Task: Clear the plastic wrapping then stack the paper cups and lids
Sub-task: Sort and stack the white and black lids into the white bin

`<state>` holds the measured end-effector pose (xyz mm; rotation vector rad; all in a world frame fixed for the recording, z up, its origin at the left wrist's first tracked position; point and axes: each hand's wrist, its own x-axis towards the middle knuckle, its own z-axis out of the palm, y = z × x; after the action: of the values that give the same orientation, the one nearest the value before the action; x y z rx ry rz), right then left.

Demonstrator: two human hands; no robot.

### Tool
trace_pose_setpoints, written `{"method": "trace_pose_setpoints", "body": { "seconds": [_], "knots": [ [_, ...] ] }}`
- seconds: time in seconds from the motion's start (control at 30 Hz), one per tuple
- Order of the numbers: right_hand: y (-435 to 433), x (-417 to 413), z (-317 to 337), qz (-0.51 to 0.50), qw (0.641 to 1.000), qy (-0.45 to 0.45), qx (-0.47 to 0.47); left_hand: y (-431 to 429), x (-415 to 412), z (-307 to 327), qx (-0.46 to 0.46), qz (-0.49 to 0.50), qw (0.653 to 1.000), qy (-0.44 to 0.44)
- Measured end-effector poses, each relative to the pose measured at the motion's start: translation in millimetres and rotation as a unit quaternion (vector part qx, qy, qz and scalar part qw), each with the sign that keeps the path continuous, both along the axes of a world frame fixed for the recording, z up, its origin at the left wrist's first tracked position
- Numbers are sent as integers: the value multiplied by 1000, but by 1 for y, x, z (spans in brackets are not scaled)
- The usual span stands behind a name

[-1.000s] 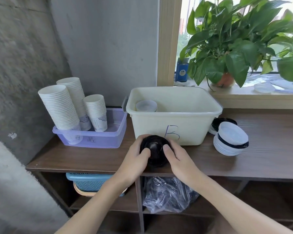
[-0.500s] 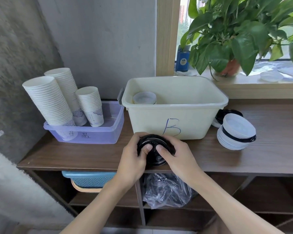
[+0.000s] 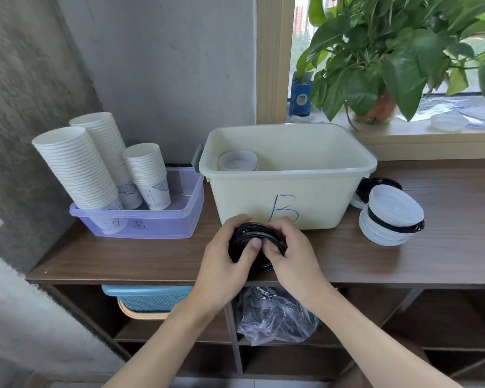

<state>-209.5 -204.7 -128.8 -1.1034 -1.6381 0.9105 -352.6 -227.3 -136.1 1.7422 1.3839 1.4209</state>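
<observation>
A stack of black lids (image 3: pixel 249 236) sits near the front edge of the wooden shelf top, in front of the cream tub marked B (image 3: pixel 289 191). My left hand (image 3: pixel 224 261) and my right hand (image 3: pixel 291 256) both grip this stack from either side, thumbs meeting on its near face. Three stacks of white paper cups (image 3: pixel 79 169) stand in the purple bin (image 3: pixel 179 222) at the left. A pile of white and black lids (image 3: pixel 389 217) lies to the right of the tub. A white stack (image 3: pixel 237 161) shows inside the tub.
Crumpled clear plastic wrapping (image 3: pixel 275 315) lies on the lower shelf beneath my hands. A blue basket (image 3: pixel 151 298) is on that shelf to the left. A potted plant (image 3: pixel 381 65) and a blue box (image 3: pixel 301 93) stand on the windowsill. A concrete wall runs along the left.
Both hands have kept hold of the black lids. The stack has turned so its ribbed edges now face up. My view has tilted down slightly.
</observation>
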Motion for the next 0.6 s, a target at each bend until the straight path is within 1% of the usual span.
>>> {"method": "trace_pose_setpoints", "body": {
  "seconds": [0.13, 0.27, 0.33, 0.47, 0.6],
  "knots": [
    [0, -1, -1, 4, 1000, -9, -3, 1, 2, 1, 10, 32, 999, -28],
    [-1, -1, -2, 46, 999, -1, -28, 2, 1, 5, 9, 71, 994, -87],
    [0, 0, -1, 60, 998, -10, -27, 3, -1, 7, -5, 76, 992, -102],
    [1, 0, -6, 12, 999, -21, -25, 4, 0, 5, -35, 65, 992, -99],
    [0, -3, -6, -4, 1000, -18, -14, 5, 3, 5, -34, 75, 992, -96]
  ]
}}
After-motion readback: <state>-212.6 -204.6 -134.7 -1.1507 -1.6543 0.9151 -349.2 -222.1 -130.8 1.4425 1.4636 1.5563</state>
